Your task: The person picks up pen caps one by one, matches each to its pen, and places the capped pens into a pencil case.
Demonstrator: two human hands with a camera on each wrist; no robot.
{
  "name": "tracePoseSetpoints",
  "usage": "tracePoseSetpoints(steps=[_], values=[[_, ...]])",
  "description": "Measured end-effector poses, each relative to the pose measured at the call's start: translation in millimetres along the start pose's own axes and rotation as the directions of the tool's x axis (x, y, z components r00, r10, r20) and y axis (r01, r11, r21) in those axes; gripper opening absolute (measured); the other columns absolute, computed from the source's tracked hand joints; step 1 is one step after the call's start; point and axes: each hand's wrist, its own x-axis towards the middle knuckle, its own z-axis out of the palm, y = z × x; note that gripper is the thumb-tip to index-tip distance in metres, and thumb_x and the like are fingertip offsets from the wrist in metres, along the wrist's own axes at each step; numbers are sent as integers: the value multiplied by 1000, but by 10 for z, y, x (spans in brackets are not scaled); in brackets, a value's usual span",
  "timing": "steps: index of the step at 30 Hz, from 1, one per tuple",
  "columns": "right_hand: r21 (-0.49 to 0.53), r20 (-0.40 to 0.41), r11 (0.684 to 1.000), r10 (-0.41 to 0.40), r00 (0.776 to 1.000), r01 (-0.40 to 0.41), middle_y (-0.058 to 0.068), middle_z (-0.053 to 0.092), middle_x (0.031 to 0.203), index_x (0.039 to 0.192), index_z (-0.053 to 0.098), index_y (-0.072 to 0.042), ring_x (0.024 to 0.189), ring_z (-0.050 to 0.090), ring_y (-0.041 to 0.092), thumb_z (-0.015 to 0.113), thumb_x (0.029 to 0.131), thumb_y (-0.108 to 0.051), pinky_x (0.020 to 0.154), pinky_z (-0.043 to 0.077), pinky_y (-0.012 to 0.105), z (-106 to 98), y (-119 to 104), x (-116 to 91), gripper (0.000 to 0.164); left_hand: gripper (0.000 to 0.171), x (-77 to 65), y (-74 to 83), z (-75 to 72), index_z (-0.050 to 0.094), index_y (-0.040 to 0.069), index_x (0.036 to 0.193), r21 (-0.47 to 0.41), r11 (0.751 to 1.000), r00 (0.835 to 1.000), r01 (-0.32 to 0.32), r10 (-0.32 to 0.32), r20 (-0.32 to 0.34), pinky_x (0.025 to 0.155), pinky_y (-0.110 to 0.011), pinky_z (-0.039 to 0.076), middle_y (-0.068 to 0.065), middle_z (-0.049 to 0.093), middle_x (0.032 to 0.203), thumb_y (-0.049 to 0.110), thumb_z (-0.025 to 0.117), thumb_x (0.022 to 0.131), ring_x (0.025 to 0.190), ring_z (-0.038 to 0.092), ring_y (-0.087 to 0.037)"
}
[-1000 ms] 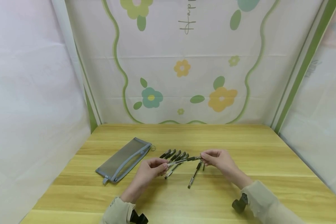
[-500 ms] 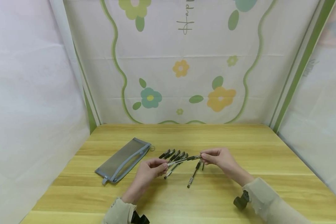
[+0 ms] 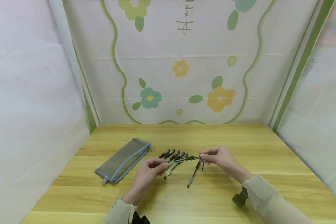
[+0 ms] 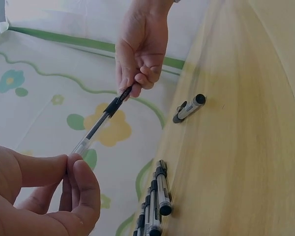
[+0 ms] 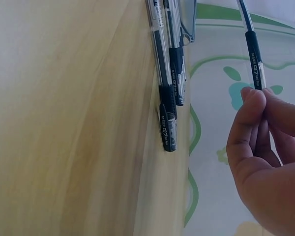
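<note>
A clear-barrelled gel pen with black parts (image 3: 184, 159) is stretched between both hands above the table. My left hand (image 3: 149, 171) pinches its clear end between thumb and fingers, as the left wrist view also shows. At the other end, the dark cap side, my right hand (image 3: 220, 160) grips it with thumb and fingertips. In the right wrist view, dark lettering-bearing plastic of this pen (image 5: 254, 59) shows just above the fingertips. Several similar pens (image 3: 175, 166) lie side by side on the table behind the left hand. One loose pen (image 3: 193, 175) lies below the held one.
A grey mesh zip pouch (image 3: 120, 158) with a blue-grey edge and a ring lies left of the pens. Another pen (image 3: 203, 166) lies partly hidden near the right hand. The wooden table (image 3: 226, 199) is enclosed by fabric walls, the back one flower-printed (image 3: 156, 74).
Both hands keep hold of the same pen almost without moving. The right hand has shifted very slightly upward and left; the pens and pouch on the table lie as before.
</note>
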Motion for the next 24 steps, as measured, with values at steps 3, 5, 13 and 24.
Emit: tracePoseSetpoints(steps=[3, 5, 13, 24], values=[[-7, 3, 1000, -3, 1000, 3, 25, 69, 97, 110, 68, 10, 88, 65, 38, 74, 89, -14, 77, 57, 43, -3, -11, 26, 33, 15, 2, -1, 1, 72, -6, 101, -11, 1000, 1000, -6, 6, -9, 75, -35, 58, -17, 70, 94, 3, 73, 89, 81, 67, -22], [-6, 4, 1000, -8, 1000, 8, 25, 69, 97, 110, 68, 11, 86, 66, 35, 75, 89, -14, 77, 57, 43, -8, -21, 43, 33, 16, 2, -3, 0, 72, -7, 102, -16, 1000, 1000, -5, 5, -13, 77, -38, 58, -17, 70, 93, 2, 73, 88, 80, 68, -21], [-22, 35, 1000, -8, 999, 9, 21, 70, 96, 109, 70, 8, 84, 66, 34, 75, 89, -15, 79, 56, 48, -22, -37, 59, 31, 17, -7, -8, 2, 72, -7, 102, -42, 999, 1000, -11, 10, -26, 77, -37, 58, -17, 70, 93, 2, 74, 88, 79, 68, -20], [-23, 50, 1000, 1, 999, 1, 20, 71, 96, 106, 71, 7, 87, 65, 39, 75, 89, -14, 77, 57, 44, -44, 33, 82, 28, 16, -13, -50, 4, 73, -5, 102, -14, 1000, 1000, -1, 1, -27, 76, -36, 58, -22, 69, 97, 3, 73, 88, 84, 68, -29]])
